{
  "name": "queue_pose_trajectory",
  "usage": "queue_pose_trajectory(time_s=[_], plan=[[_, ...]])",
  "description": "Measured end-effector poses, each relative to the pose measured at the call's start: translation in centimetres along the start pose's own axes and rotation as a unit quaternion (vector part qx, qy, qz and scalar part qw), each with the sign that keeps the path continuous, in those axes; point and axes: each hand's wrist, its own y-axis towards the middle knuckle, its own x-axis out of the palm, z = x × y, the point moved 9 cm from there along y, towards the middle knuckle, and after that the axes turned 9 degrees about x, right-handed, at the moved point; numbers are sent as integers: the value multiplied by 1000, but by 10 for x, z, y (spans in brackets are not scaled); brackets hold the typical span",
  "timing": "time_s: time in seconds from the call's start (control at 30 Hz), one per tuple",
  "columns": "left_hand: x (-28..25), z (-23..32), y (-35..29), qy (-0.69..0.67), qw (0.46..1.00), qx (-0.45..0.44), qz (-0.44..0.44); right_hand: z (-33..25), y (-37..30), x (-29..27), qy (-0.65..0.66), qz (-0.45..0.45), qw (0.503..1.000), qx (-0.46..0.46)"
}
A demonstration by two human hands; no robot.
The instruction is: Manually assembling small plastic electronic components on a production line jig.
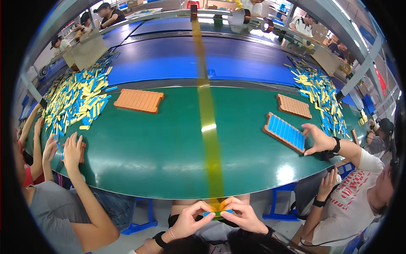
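Observation:
Just off the near edge of the green table, my left hand [189,221] and my right hand [246,216] come together in a pinch. Between them is a small blue strip [207,214], its ends showing on either side of a long band of yellow translucent tape [208,127]. The tape crosses the table from the far side down to my fingers and covers the strip's middle. My left thumb and fingers grip the strip's left end; the right ones hold its right end. My fingertips partly hide the strip and the tape's end.
Piles of blue and yellow strips lie at the left [80,97] and right [317,91]. An orange ridged tray [138,100] stands left, another [294,106] right. A co-worker's hand [318,139] touches a tray of blue strips [285,132]. Another co-worker's hands [72,151] work at left.

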Motion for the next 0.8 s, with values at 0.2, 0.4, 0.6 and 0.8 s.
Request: queue_pose_trajectory(time_s=[0.2, 0.4, 0.6, 0.8], plan=[[-14, -5, 7, -49, 993, -47, 100, -41, 10, -10, -178, 24, 983, -31], [-29, 5, 6, -76, 991, -26, 111, -59, -54, -166, -356, 453, 812, -87], [-30, 2, 7, -76, 992, -48, 92, -41, -30, -220, -403, 374, 835, -3], [-39, 1, 1, -73, 991, -37, 102, -38, -27, -168, -414, 355, 837, -41]])
